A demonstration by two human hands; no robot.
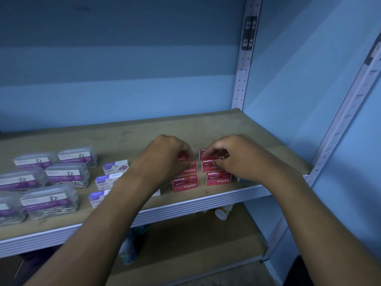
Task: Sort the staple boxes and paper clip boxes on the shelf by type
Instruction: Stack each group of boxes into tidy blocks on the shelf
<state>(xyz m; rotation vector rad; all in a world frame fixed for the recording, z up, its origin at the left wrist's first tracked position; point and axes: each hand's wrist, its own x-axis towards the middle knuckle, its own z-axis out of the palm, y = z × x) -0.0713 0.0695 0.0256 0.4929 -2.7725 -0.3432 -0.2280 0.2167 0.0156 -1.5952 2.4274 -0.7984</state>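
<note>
Both hands, left hand [169,153] & right hand [231,155], pinch red staple boxes [185,183] nr shelf [206,124] front edge.

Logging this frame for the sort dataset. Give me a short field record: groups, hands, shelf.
left_group: clear paper clip boxes
middle_group: white staple boxes
right_group: red staple boxes, two columns
left_hand: left hand pinches a rear red box
right_hand: right hand pinches a rear red box
surface: wooden shelf
</note>
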